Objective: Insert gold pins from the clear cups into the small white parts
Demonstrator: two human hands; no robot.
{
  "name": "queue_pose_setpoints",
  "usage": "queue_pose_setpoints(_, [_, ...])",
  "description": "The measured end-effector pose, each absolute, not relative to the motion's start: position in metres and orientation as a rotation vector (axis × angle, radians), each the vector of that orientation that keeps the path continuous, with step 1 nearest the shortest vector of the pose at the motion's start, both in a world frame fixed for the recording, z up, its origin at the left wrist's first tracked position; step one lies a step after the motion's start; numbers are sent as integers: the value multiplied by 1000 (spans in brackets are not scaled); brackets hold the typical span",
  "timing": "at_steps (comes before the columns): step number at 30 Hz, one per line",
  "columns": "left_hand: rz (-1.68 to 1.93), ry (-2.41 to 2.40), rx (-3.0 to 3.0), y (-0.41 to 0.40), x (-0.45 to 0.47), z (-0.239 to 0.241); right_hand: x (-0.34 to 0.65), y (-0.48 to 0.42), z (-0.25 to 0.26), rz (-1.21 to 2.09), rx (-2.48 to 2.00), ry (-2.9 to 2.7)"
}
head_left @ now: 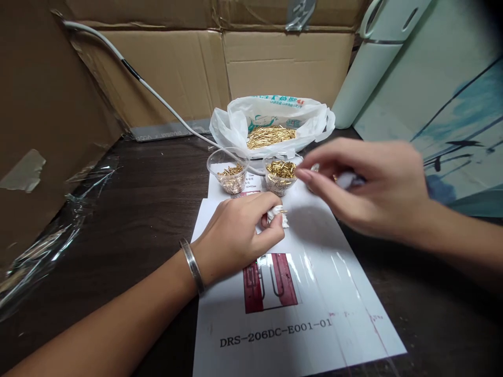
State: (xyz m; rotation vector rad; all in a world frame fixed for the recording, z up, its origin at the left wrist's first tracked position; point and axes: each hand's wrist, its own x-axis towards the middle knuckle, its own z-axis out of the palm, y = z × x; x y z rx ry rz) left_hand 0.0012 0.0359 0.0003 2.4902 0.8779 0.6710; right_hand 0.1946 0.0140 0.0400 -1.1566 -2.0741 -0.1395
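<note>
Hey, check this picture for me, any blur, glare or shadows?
All in the head view: right hand blurred, likely by motion; left hand clearer; bright glare streaks on the sheet's right part; soft shadow across it between the hands; dark upper-right corner.

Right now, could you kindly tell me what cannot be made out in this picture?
In the head view:
Right hand: blurred; whether it holds anything is unclear.
Whitish object by that hand: mostly covered by it, unidentifiable.
White wad: partly hidden by the left hand; full shape unclear.
Small print by the cups: too small to read fully.
Pale green bottle: top cut off by the upper edge.
</note>
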Motion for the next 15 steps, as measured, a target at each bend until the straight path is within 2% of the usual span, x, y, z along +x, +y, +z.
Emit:
queue_pose_setpoints(5, [711, 887, 2449, 35, 2, 0, 198, 62, 70, 21, -1384, -2438])
queue_pose_setpoints(9, [739, 913, 2418, 35, 2, 0, 193, 85, 71, 148, -1461, -2588])
queue_pose_setpoints(15, [730, 896, 2419, 34, 1, -1, 189, 85, 68, 158, -1478, -2597])
